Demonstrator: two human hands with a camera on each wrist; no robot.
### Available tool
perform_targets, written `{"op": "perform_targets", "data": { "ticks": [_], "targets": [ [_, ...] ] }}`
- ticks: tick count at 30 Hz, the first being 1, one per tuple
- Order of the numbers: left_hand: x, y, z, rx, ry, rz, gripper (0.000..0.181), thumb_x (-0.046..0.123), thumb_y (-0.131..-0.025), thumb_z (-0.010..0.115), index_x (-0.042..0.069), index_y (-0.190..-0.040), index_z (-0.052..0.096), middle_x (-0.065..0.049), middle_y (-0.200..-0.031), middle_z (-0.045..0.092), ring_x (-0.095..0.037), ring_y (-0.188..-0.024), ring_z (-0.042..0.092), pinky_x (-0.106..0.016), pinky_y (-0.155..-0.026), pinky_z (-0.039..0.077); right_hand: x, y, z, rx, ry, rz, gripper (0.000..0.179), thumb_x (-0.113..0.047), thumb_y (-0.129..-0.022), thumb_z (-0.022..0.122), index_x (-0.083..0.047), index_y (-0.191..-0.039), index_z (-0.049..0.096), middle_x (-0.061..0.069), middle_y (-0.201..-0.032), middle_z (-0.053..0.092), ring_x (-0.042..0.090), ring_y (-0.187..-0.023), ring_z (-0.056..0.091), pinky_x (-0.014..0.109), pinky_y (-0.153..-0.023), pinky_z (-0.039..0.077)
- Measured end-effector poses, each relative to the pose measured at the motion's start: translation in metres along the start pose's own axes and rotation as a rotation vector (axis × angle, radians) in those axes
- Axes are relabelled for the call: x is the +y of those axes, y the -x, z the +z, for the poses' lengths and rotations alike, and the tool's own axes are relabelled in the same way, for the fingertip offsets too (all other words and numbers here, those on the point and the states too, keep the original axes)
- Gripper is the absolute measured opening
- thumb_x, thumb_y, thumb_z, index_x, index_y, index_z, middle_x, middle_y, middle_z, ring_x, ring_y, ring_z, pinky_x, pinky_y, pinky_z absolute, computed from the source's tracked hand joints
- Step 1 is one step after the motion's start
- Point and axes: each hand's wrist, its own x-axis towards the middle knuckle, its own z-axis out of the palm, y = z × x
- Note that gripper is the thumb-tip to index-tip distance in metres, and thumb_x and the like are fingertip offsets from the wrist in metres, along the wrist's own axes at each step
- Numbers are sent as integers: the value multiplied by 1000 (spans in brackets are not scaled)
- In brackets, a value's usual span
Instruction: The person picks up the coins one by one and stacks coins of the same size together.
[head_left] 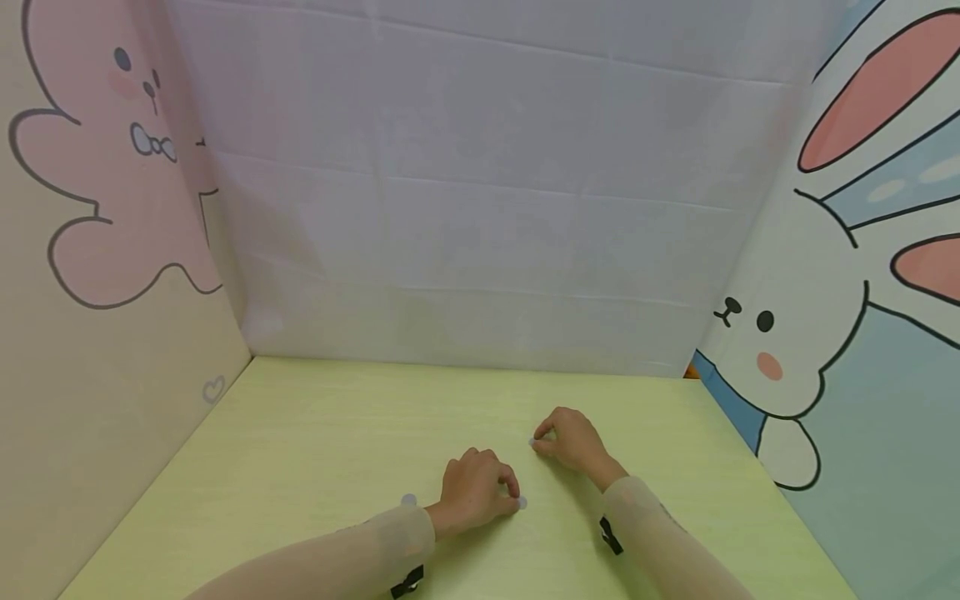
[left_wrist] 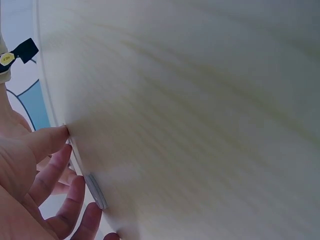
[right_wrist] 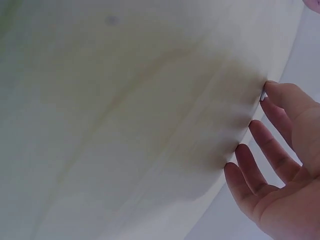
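Note:
Near the middle of the table, my left hand (head_left: 474, 492) pinches a small silvery coin (head_left: 522, 502) between thumb and forefinger, low at the tabletop. Farther off and to the right, my right hand (head_left: 572, 440) pinches another coin (head_left: 532, 442) at its thumb and fingertip. In the right wrist view only a thin bright edge of that coin (right_wrist: 263, 94) shows, and the other fingertips (right_wrist: 238, 148) rest at the table surface. One more coin (head_left: 408, 500) lies just beyond the left sleeve. A silvery disc (left_wrist: 96, 191) lies flat beside the left fingers in the left wrist view.
The pale yellow table (head_left: 337, 417) is bounded by a white cloth (head_left: 480, 208) at the back. Panels with cartoon figures stand on both sides, a pink one (head_left: 142, 192) on the left and a white rabbit (head_left: 802, 350) on the right.

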Motion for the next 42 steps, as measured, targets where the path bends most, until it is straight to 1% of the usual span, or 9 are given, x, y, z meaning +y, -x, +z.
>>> {"op": "perform_targets", "data": {
  "ticks": [5, 13, 20, 28, 34, 40, 42],
  "targets": [
    [0, 0, -1, -2, 1, -3, 16, 40, -82, 92, 34, -76, 79, 9, -91, 67, -13, -82, 51, -34, -69, 39, 0, 0, 0, 3, 25, -19, 8, -19, -89, 88, -14, -86, 83, 2, -97, 73, 29, -99, 70, 51, -93, 58],
    [1, 1, -2, 1, 2, -6, 16, 40, -82, 92, 34, -76, 79, 9, -91, 67, -12, -82, 51, -34, -69, 38, -1, 2, -1, 17, 29, -21, 9, -19, -87, 89, -14, -84, 82, 1, -94, 73, 28, -95, 71, 50, -91, 59],
    [1, 1, -1, 5, -1, -5, 17, 39, -82, 92, 33, -75, 79, 9, -91, 67, -12, -80, 50, -33, -68, 38, 0, 4, -2, 6, 17, -9, 9, -20, -87, 89, -14, -85, 82, 2, -97, 75, 30, -100, 72, 51, -93, 58],
    [-1, 0, 1, 6, 0, -6, 17, 41, -83, 92, 34, -75, 79, 9, -91, 67, -13, -81, 51, -33, -69, 38, 2, 6, -2, 5, 7, -4, 9, -20, -86, 90, -15, -85, 83, 1, -96, 75, 28, -98, 72, 49, -91, 59],
    [0, 1, 0, 12, 0, 3, 17, 39, -82, 92, 33, -75, 79, 9, -90, 67, -13, -81, 51, -34, -69, 38, 0, 9, -3, 8, -9, 6, 9, -19, -86, 90, -14, -85, 83, 0, -94, 76, 26, -95, 72, 47, -87, 59],
    [0, 0, -1, 11, 5, 6, 16, 39, -82, 92, 33, -76, 79, 9, -91, 67, -13, -82, 51, -35, -69, 39, -1, 12, -6, 6, -25, -5, 8, -17, -86, 89, -14, -84, 82, 2, -96, 76, 28, -97, 72, 49, -87, 59],
    [0, 1, -1, 10, 9, 4, 16, 39, -83, 92, 33, -76, 79, 9, -91, 67, -13, -82, 51, -35, -69, 38, 0, 13, -5, 4, -25, -6, 8, -17, -86, 90, -14, -84, 82, 1, -97, 76, 27, -96, 71, 48, -86, 58]
  ]
}}
